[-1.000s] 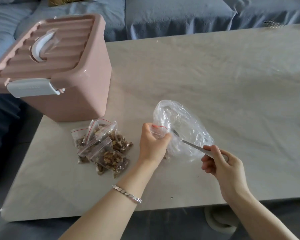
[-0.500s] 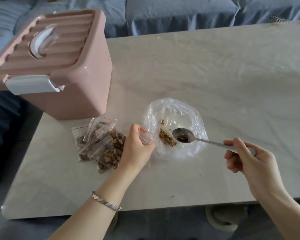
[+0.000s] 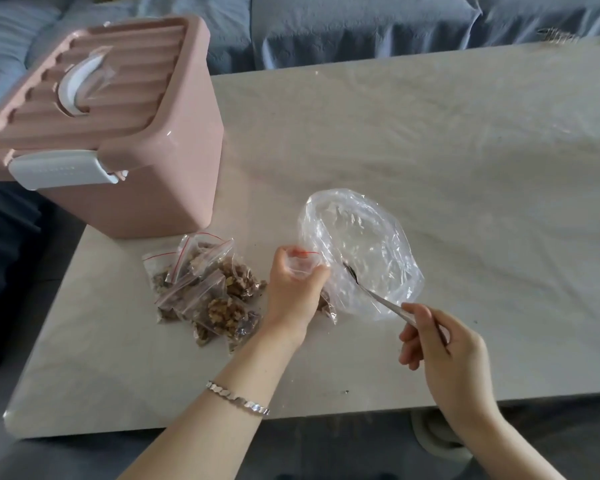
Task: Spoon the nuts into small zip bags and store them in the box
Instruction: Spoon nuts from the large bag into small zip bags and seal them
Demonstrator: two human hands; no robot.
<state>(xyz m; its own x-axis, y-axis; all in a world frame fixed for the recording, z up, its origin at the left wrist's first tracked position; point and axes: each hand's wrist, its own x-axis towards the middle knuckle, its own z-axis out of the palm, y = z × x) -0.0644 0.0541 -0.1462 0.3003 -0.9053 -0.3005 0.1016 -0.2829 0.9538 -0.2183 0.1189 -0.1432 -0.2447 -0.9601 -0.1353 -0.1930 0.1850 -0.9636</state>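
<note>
The fingers of the left hand are curled round the neck of a small zip bag and pinch its red-lined mouth open and upward. The fingers of the right hand grasp the handle of a spoon.

The pale bench carries everything. At its left edge stands the pink box, lid on and its white latch closed. Towards the middle of the near edge lies a large clear bag, crumpled and gaping. The spoon reaches into its near side. The spoon's bowl is turned edge-on behind glare, so it is hard to tell whether it carries any nuts. Between the box and the left hand, a heap of filled zip bags lies on the bench, just beside the wrist. Brown nuts show in the bottom of the held bag, below the palm.

The step in hand looks like scooping, with one more small bag being filled from the large one. The next move calls for a level lift of the spoon to the held mouth, which is narrow. The tip must therefore go well inside before tilting, or pieces will spill on the bench. Sealing the strip would need both hands, so the spoon must be put down first. None of the bags is stored yet, and the box must be unlatched before any go in.
</note>
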